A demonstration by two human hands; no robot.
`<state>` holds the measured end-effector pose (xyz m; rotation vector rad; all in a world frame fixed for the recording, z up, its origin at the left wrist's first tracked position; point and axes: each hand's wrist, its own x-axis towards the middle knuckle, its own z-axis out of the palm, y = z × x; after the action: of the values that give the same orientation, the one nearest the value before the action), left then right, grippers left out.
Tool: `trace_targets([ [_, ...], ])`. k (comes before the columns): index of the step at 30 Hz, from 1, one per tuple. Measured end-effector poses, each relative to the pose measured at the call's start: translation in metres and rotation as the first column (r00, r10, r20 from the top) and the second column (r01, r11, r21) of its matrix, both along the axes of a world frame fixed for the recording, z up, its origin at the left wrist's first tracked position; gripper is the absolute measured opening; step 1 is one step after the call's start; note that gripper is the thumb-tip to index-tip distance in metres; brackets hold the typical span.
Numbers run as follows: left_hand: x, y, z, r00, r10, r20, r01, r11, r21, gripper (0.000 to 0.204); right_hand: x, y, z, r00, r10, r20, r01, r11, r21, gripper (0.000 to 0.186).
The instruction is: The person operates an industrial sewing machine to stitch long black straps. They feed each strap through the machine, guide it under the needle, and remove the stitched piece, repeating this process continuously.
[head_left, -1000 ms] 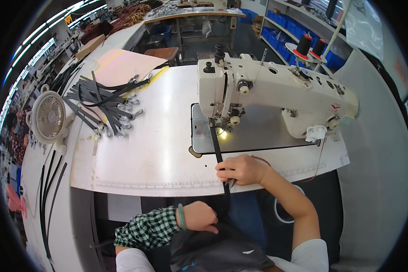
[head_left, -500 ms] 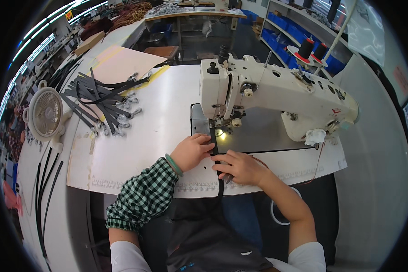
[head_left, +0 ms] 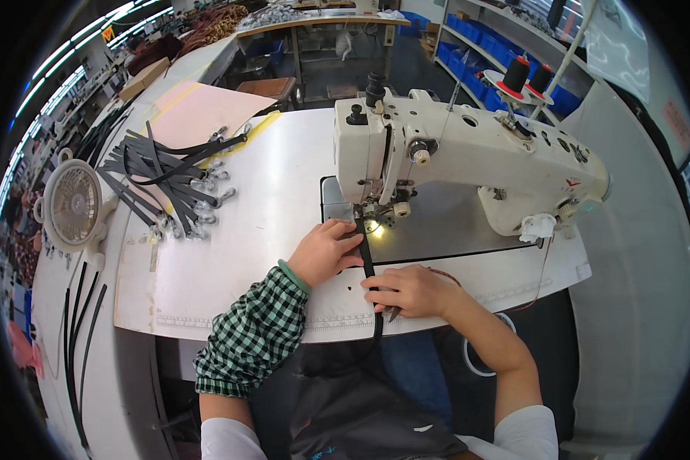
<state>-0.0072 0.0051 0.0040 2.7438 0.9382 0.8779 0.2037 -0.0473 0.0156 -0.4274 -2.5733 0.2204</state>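
Observation:
A narrow black strap (head_left: 368,257) runs from beneath the presser foot of the white sewing machine (head_left: 445,142) toward me and hangs over the table's front edge. Close to the lit needle area, my left hand (head_left: 323,253) grips the strap from its left side, fingertips and thumb at its edge. Lower down, my right hand (head_left: 412,293) has the strap pinched between its fingers. A small dark pointed tool (head_left: 393,313) sticks out under that hand's curled fingers; its kind is unclear.
Several dark straps with metal clasps (head_left: 180,180) lie in a heap on the left of the worktable (head_left: 245,261). A small white fan (head_left: 75,201) stands farther left, above several loose black strips (head_left: 80,330). Two black thread cones (head_left: 517,75) rise behind the machine.
My right hand has slid down the strap, toward me and away from the needle. My left hand stays close to the needle. The whole view has shifted slightly.

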Motion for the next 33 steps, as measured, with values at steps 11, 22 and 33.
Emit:
trace_targets([
  [11, 0.001, -0.002, -0.002, 0.998, -0.063, -0.024, 0.065, 0.994, 0.093, 0.029, 0.000, 0.000, -0.005, 0.998, 0.012, -0.063, -0.011, 1.000, 0.005, 0.015],
  [22, 0.001, -0.008, 0.005, 0.998, 0.038, -0.048, -0.037, 0.999, 0.028, 0.039, -0.001, 0.000, -0.001, 1.000, 0.006, -0.003, -0.006, 1.000, -0.012, 0.017],
  [33, 0.003, -0.012, -0.007, 0.995, 0.077, -0.068, -0.080, 0.996, -0.039, 0.042, -0.006, -0.004, 0.005, 1.000, -0.013, 0.015, 0.012, 1.000, 0.027, 0.018],
])
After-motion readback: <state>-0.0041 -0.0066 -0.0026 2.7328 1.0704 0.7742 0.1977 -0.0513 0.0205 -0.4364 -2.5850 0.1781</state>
